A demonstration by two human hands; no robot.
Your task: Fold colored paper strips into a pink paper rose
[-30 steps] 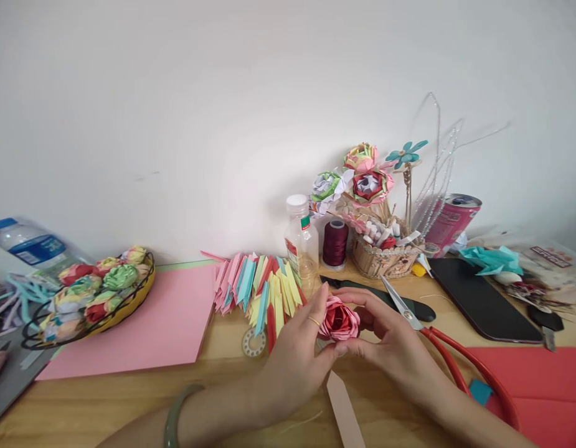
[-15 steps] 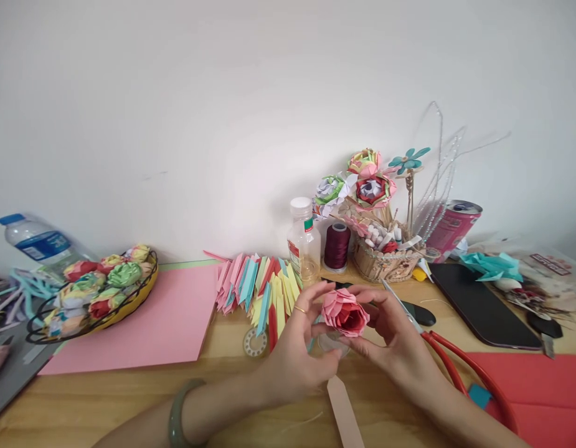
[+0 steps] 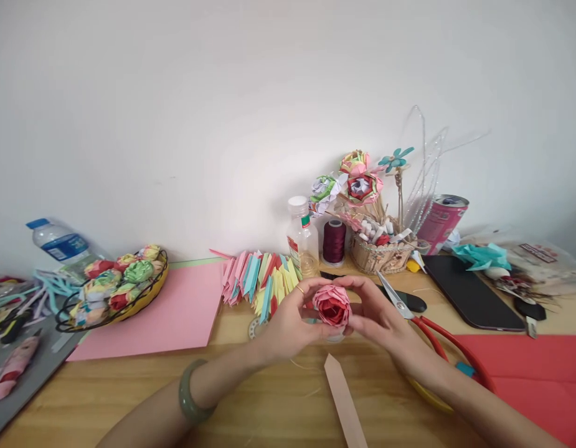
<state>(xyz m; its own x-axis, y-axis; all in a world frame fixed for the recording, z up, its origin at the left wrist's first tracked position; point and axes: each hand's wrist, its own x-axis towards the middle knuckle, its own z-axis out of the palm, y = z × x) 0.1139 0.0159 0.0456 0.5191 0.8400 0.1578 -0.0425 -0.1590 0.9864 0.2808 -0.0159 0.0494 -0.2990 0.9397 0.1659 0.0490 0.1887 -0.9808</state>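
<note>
A pink and red folded paper rose [image 3: 332, 305] is held up above the wooden table [image 3: 269, 404] between both hands. My left hand [image 3: 288, 320], with a ring and a green bangle on the wrist, pinches its left side. My right hand [image 3: 378, 317] grips its right side with curled fingers. A folded pale pink paper strip [image 3: 344, 401] lies on the table just below the hands. Behind the hands, a fan of coloured folded paper strips [image 3: 259, 280] is spread out.
Red-handled scissors [image 3: 423, 320] lie right of the hands beside a red sheet [image 3: 540, 386]. A pink sheet [image 3: 166, 314] and a wire basket of paper roses [image 3: 114, 289] sit at the left. At the back stand a small bottle [image 3: 301, 239], a thread spool [image 3: 334, 241], a flower basket [image 3: 378, 252] and a can [image 3: 439, 223]. A black tablet [image 3: 469, 298] lies to the right.
Both hands lifted the rose off the table and turned it, so its open centre now faces me. The view has shifted slightly to the left.
</note>
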